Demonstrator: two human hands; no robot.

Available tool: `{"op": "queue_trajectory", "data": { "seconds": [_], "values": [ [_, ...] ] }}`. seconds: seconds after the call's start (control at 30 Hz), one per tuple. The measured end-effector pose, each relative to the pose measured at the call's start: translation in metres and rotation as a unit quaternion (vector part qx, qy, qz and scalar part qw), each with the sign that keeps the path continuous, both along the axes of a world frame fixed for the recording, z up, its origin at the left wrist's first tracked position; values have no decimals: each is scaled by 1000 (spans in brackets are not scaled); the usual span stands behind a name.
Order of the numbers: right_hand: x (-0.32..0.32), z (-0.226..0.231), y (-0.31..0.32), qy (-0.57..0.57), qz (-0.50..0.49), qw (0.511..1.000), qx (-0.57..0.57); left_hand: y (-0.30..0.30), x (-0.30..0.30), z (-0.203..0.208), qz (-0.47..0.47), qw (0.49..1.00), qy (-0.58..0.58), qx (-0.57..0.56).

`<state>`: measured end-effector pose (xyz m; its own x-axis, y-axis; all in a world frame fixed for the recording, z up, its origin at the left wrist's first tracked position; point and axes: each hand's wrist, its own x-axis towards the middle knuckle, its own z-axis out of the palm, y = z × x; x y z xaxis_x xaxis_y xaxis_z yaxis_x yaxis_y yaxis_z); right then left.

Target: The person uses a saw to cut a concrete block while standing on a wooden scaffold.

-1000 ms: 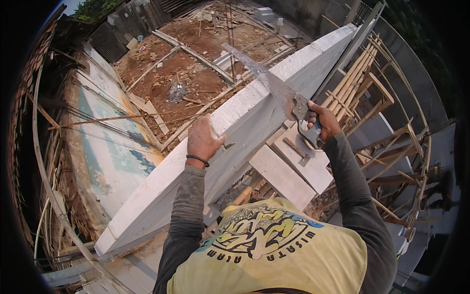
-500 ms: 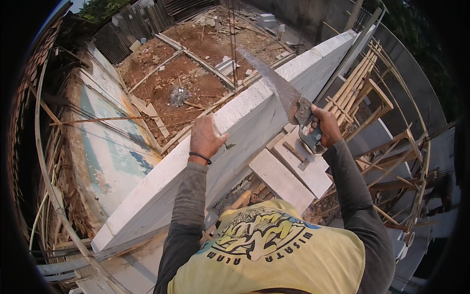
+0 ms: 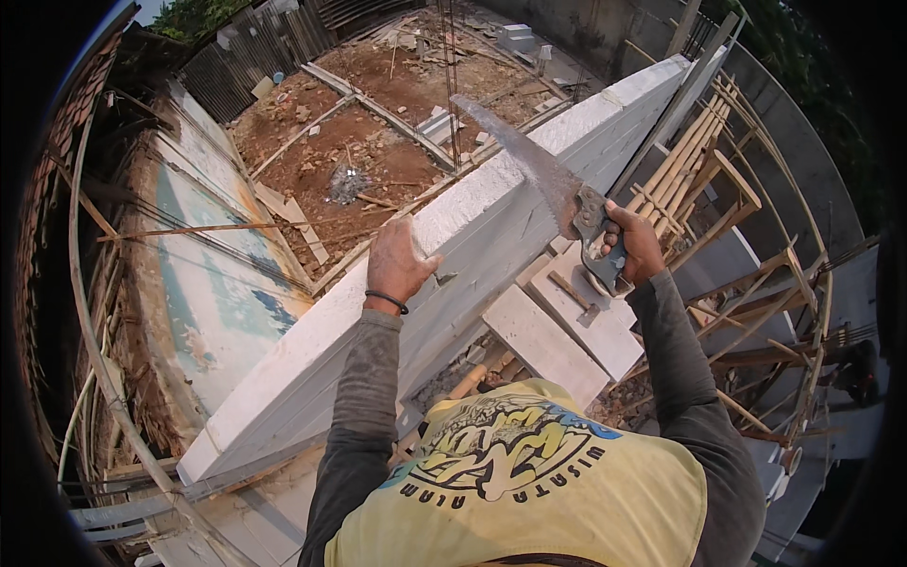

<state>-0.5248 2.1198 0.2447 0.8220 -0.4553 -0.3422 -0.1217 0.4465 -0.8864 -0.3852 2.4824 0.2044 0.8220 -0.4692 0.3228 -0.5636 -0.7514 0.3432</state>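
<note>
My right hand (image 3: pixel 631 244) is wrapped round the dark handle of a handsaw (image 3: pixel 534 170). The saw's toothed, worn blade reaches up and left across the white block wall (image 3: pixel 557 142), its tip past the wall's far edge. Whether the blade touches the wall I cannot tell. My left hand (image 3: pixel 397 260) grips the wall's top, thumb on the near side and fingertips hidden over the far edge. Just beside its thumb, a small chipped notch or bit of mortar (image 3: pixel 446 279) shows on the near face.
Below the wall, pale blocks (image 3: pixel 548 350) are stacked with a hammer (image 3: pixel 573 293) on top. Bamboo poles and wooden scaffolding (image 3: pixel 704 165) stand to the right. Beyond the wall lie red soil (image 3: pixel 312 151), rubble and upright steel bars (image 3: pixel 450 85). A stained sheet-like surface (image 3: pixel 213 283) slopes at left.
The saw and my right hand have shifted very slightly, the blade tip a little to the left. My left hand keeps its place on the wall.
</note>
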Motion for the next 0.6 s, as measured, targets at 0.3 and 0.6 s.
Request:
{"op": "queue_trajectory", "data": {
  "seconds": [0.3,0.6],
  "values": [
    [7,-8,5,36,22,999,10,1,-1,0,0,1000,3,-4],
    [53,-19,-11,-39,-34,997,49,-6,-1,8,-20,999,31,1]
  ]
}}
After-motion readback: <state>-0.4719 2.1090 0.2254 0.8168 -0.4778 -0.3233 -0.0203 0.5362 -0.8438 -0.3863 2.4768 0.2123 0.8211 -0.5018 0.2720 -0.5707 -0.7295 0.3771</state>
